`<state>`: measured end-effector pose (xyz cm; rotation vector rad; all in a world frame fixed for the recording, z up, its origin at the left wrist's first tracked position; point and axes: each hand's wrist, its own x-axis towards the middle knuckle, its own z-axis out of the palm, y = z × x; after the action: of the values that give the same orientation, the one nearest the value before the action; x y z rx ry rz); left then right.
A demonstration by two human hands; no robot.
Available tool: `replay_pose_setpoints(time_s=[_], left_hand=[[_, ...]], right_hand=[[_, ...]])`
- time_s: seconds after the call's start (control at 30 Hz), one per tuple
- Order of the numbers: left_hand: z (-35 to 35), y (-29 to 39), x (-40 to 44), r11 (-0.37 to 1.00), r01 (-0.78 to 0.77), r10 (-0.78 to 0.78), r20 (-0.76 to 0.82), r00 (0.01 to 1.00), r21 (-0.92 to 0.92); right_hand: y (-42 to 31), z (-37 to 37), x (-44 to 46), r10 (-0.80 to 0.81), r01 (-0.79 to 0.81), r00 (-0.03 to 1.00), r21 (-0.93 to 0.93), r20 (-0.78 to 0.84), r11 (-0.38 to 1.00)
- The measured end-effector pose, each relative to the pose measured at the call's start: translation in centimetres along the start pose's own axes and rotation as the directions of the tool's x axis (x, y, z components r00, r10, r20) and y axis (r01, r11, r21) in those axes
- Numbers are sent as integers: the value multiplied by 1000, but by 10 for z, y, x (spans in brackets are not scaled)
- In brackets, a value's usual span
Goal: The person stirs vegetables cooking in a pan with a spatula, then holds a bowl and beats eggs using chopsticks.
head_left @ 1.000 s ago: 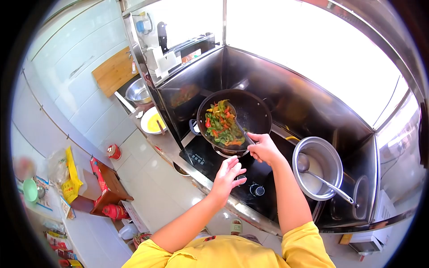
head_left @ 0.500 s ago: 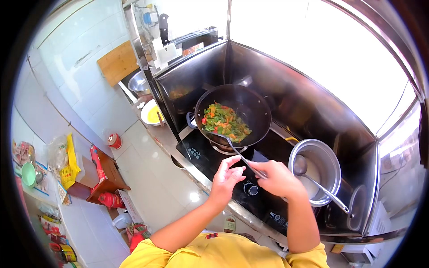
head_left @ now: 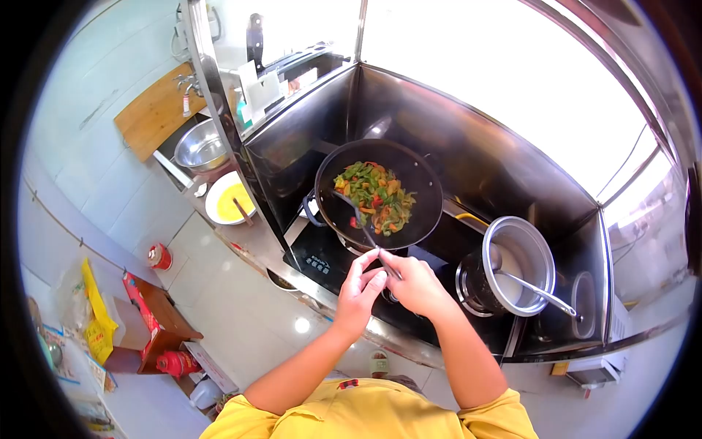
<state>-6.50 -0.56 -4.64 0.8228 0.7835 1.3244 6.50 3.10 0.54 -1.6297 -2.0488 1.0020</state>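
The left hand (head_left: 357,296), grip unclear, is now meeting the right hand (head_left: 417,284), which is holding the spatula (head_left: 370,236) inside the wok's (head_left: 423,174) left edge.

I'm standing in a kitchen, whether a home's or an eatery's I can't tell. In front of me is a black glass cooktop (head_left: 311,252) boxed in by shiny steel panels (head_left: 482,161), with a round black wok (head_left: 423,175) of chopped green, red and orange vegetables (head_left: 373,192) and a deep grey metal pot (head_left: 540,249) holding a long-handled silver ladle (head_left: 537,290). To my left are a white bowl (head_left: 210,208) of yellow liquid (head_left: 225,203), a round metal basin (head_left: 197,150), a light-brown wooden board (head_left: 150,117) and white wall tiles (head_left: 77,117).
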Motion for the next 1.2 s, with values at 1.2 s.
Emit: replay_pose_setpoints(time_s=[1.2], left_hand=[[13,0,7,969,36,-99,249,964,245]], right_hand=[[24,-82,-3,436,-466,885,313,166,828]])
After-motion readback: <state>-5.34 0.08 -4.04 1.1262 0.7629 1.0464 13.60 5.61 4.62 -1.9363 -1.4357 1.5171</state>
